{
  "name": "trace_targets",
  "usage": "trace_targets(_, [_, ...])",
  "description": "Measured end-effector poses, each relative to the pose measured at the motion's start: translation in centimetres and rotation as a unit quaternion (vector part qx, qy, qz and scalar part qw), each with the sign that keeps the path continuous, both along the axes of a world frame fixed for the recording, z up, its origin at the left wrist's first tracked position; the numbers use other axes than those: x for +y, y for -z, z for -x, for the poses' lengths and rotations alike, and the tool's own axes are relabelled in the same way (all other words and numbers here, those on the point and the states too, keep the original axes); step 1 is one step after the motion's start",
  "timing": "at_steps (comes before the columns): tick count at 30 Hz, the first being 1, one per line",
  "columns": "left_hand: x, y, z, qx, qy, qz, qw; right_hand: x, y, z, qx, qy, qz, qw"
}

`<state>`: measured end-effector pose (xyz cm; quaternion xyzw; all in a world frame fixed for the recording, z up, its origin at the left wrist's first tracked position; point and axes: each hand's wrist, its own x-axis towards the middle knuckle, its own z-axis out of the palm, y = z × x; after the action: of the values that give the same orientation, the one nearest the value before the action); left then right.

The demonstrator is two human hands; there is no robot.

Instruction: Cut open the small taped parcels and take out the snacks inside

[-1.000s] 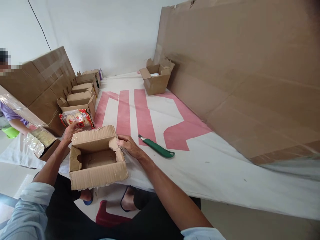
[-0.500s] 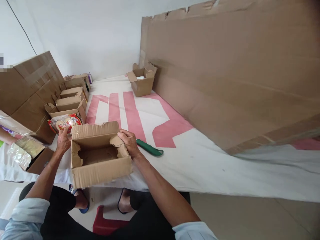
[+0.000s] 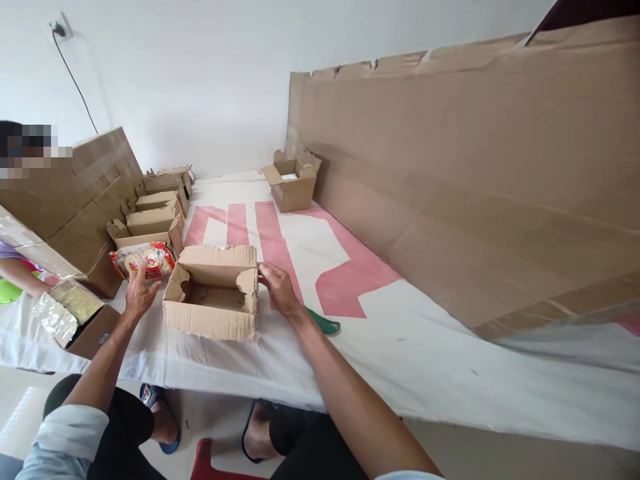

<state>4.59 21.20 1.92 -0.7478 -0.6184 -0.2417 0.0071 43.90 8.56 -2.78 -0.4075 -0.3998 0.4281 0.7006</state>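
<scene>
An open-topped cardboard box [image 3: 210,323] stands in front of me on the white-and-pink sheet [image 3: 380,373], with nothing visible inside. My right hand [image 3: 280,287] is at its right side, fingers curled against the upper edge. To the left of the box, my left hand [image 3: 140,293] has its fingers apart and is off the cardboard. Its fingertips reach over the front of a clear-and-red packet [image 3: 163,257] with pale round pieces inside; whether they press on it I cannot tell. A green curved item [image 3: 325,325] lies partly behind my right wrist.
Several small open boxes [image 3: 150,227] line up at the left beside a large carton [image 3: 65,207]. Another person's arm [image 3: 23,275] reaches toward a foil-lined box [image 3: 93,333]. Farther back stands a small box [image 3: 295,193] against a tall cardboard panel [image 3: 450,173].
The box has been lowered onto the sheet and its front no longer tips toward me. My left hand has let go of it and its fingers have spread. The view has shifted a little.
</scene>
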Motion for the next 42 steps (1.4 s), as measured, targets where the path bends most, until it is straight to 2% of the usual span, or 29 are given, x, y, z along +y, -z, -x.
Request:
trace_targets(4, [-0.1, 0.3, -0.4, 0.003, -0.020, 0.012, 1.000, -0.2, 1.0, 0.8, -0.027, -0.077, -0.004, 0.997])
trace_targets(7, [-0.2, 0.4, -1.0, 0.011, -0.035, 0.018, 0.999, -0.6, 1.4, 1.1, -0.043, -0.101, -0.003, 0.994])
trace_targets(16, [0.0, 0.3, -1.3, 0.036, -0.044, 0.025, 0.998, -0.8, 3.0, 1.4, -0.068, -0.087, -0.001, 0.994])
trace_targets(25, [-0.2, 0.5, -1.7, 0.022, -0.047, 0.017, 0.999, -1.2, 2.4, 1.8, -0.082, -0.084, 0.012, 0.993])
trace_targets(32, [0.2, 0.2, -2.0, 0.017, -0.045, 0.013, 0.999, -1.2, 3.1, 2.2, -0.080, -0.066, 0.056, 0.993])
trace_targets(42, [1.6, -0.2, -2.7, -0.011, -0.065, 0.018, 0.998, -0.9, 3.8, 2.3, -0.070, -0.048, 0.056, 0.995])
